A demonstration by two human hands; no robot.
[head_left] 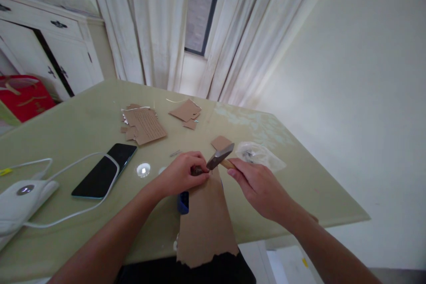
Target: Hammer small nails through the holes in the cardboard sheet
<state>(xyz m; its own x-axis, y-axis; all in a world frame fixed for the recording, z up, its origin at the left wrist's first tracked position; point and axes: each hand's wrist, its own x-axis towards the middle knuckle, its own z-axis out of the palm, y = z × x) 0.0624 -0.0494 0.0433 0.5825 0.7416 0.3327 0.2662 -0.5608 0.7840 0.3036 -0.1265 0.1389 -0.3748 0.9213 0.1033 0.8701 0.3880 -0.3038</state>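
Observation:
My right hand (258,184) grips the wooden handle of a small hammer (219,156), whose metal head hovers just above the top edge of a long brown cardboard strip (206,217). My left hand (183,173) pinches something small and dark at that same edge, right under the hammer head; what it is I cannot tell. The strip lies on the pale green table (83,128) and hangs over the near edge. A blue object (183,202) peeks out from under the strip's left side.
A black phone (104,171) lies left of my hands, with a white cable and a white device (20,199) beyond it. Torn cardboard pieces (144,124) lie further back. A clear plastic bag (258,155) sits to the right. A white cabinet (49,49) and curtains stand behind.

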